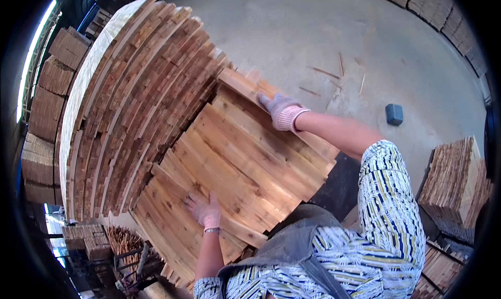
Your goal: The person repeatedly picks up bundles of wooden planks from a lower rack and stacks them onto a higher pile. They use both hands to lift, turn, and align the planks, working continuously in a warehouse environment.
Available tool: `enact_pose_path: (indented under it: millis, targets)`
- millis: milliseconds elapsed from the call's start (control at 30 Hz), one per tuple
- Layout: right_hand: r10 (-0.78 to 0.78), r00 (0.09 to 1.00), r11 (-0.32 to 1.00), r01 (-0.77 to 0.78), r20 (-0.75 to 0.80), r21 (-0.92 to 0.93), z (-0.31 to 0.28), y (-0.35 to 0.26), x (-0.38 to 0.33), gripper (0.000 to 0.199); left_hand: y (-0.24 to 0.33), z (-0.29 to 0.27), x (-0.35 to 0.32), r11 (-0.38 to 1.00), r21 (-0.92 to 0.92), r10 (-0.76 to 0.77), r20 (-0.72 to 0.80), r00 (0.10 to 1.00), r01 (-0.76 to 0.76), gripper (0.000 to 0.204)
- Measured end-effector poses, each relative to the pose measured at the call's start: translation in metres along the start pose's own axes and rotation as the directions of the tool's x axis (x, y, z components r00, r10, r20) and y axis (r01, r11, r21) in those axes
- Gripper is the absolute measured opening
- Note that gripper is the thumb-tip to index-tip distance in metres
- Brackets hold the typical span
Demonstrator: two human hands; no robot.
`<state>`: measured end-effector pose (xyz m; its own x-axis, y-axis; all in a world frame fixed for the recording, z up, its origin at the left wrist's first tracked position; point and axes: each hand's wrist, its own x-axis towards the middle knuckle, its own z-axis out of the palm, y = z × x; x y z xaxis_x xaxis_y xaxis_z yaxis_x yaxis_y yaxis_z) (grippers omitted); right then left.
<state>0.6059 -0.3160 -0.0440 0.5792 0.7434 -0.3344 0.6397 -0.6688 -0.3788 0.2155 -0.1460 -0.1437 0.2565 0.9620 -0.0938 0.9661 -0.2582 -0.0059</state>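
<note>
Both gloved hands lie flat on the top boards [245,158] — left hand [205,211] near, right hand [282,111] far — pale, knotty, reddish-grained wood, fingers spread.

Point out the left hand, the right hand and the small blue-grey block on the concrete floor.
left hand [205,211]: head view, on the back of the glove, flat on the wooden slats.
right hand [280,109]: head view, on the back of the glove, at the slats' far edge.
blue-grey block [394,114]: head view, on its top face.
</note>
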Motion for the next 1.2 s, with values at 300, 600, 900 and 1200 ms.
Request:
enact_pose_path:
  millis: [300,600,900,1200]
  targets:
    - [-0.016,1.000,0.990,0.016,-0.006,0.139,-0.026,0.060,0.026,0.071,0.011,-0.011,-0.011,1.000,-0.003,0.020,0.001,1.000,-0.020,0.090]
    - [0.106,0.992,0.991,-0.099,-0.071,0.093,0.012,0.049,0.034,0.079,-0.009,0.016,0.010,0.987,-0.096,-0.137,-0.116,0.984,0.126,0.089]
    - [0.019,0.910,0.710,0.279,-0.414,0.647,-0.013,0.077,-0.033,0.085,0.007,-0.022,0.010,0.965,-0.128,-0.225,0.037,0.974,0.228,0.104]
    - [0.543,0.827,-0.174,0.282,-0.147,0.944,0.084,0.016,-0.211,0.043,-0.060,-0.046,0.038,0.364,-0.842,-0.070,0.401,0.914,0.397,0.043]
